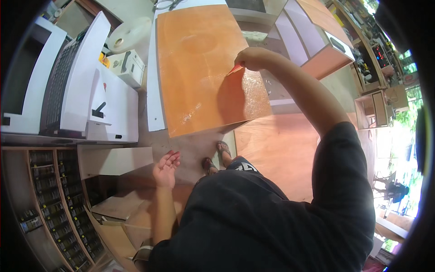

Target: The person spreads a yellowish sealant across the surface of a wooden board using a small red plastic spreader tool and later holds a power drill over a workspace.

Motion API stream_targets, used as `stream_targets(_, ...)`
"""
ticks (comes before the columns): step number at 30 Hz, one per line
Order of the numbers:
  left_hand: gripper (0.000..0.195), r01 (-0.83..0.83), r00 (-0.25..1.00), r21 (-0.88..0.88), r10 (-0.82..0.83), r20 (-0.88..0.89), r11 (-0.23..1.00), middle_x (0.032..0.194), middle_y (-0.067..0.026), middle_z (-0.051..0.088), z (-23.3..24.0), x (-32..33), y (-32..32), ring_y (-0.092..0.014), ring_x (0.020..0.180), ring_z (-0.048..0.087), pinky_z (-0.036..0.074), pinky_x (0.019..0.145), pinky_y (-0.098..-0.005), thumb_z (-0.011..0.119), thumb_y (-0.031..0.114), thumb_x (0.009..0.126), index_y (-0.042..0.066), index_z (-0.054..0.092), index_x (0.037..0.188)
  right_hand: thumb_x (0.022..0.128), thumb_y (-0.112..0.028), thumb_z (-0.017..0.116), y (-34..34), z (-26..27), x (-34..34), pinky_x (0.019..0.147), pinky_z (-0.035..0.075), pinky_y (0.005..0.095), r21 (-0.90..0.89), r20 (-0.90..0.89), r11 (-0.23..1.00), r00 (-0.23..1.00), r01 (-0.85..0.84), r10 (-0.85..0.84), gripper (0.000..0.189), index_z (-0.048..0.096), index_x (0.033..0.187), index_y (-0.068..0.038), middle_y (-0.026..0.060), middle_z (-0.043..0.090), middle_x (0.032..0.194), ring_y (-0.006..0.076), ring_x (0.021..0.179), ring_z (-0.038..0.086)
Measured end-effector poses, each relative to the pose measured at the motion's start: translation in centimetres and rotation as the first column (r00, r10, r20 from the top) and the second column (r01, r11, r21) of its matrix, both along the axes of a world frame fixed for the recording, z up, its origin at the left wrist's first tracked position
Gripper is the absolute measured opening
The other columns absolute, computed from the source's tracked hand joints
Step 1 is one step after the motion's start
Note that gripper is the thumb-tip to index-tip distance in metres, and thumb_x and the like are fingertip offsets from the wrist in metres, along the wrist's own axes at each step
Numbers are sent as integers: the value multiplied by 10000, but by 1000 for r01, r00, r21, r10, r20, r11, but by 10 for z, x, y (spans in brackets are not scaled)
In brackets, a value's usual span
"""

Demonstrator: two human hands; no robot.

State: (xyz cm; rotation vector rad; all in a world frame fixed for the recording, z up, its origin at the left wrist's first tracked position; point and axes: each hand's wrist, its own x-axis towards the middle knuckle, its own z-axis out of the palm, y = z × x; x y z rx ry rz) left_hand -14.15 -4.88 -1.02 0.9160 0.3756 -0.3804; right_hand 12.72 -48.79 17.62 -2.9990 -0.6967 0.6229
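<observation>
My right hand (253, 58) grips a small red spreader (236, 69), its edge against an orange-brown wooden panel (197, 68). Around it the panel's surface looks wet and glossy, with a ridged, shiny patch along the right side. A shadow of the hand and arm falls on the panel just below the spreader. Beneath the panel, a white board (154, 102) shows along its left side. My left hand (166, 168) hangs in the air below the panel's near edge, palm up with loosely curled fingers, holding nothing.
White cabinet pieces (117, 102) and a white box (127, 68) stand on the left. A large wooden sheet (275, 153) lies at right, below an open cabinet carcass (302, 34). Shelving with small compartments (61, 204) is at lower left. A cluttered workbench (365, 57) runs along the right.
</observation>
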Motion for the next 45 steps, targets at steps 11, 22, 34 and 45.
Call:
stream_targets(11, 642, -99, 991, -52, 94, -93, 994, 1324, -220, 587, -18, -53, 29, -271, 1165, 551, 424, 987, -374, 342, 381, 930, -51, 492, 1381, 889, -93, 566, -20, -13, -23, 860, 485, 433, -17, -123, 1000, 992, 21, -23, 250, 710, 1093, -116, 138, 680, 1055, 325, 1004, 637)
stream_targets(22, 640, 33, 998, -62, -35, -42, 998, 1321, -222, 582, -26, -25, 21, -276, 1163, 549, 413, 990, -369, 376, 389, 908, -39, 486, 1372, 863, -72, 576, -123, 5, -139, 802, 500, 436, -183, -255, 980, 959, 80, -125, 244, 737, 1042, -105, 126, 709, 983, 339, 904, 653)
stream_targets(34, 555, 203, 958, 22, -194, -212, 979, 1257, -227, 624, -35, -11, -33, -301, 1116, 588, 447, 956, -395, 427, 310, 861, -33, 557, 1278, 956, -102, 600, -169, -26, -235, 975, 492, 359, 725, -669, -270, 553, 634, -497, 368, 561, 1303, 15, 90, 644, 1214, 195, 1091, 624)
stream_targets(45, 517, 365, 922, 326, -290, -256, 872, 1234, -169, 666, -58, 6, -161, -235, 1114, 612, 432, 957, -371, 466, 266, 857, 7, 563, 1294, 964, -136, 610, -163, -65, -78, 939, 478, 322, 808, -588, -142, 762, 572, -272, 314, 595, 1236, 21, 73, 679, 1116, 159, 1040, 620)
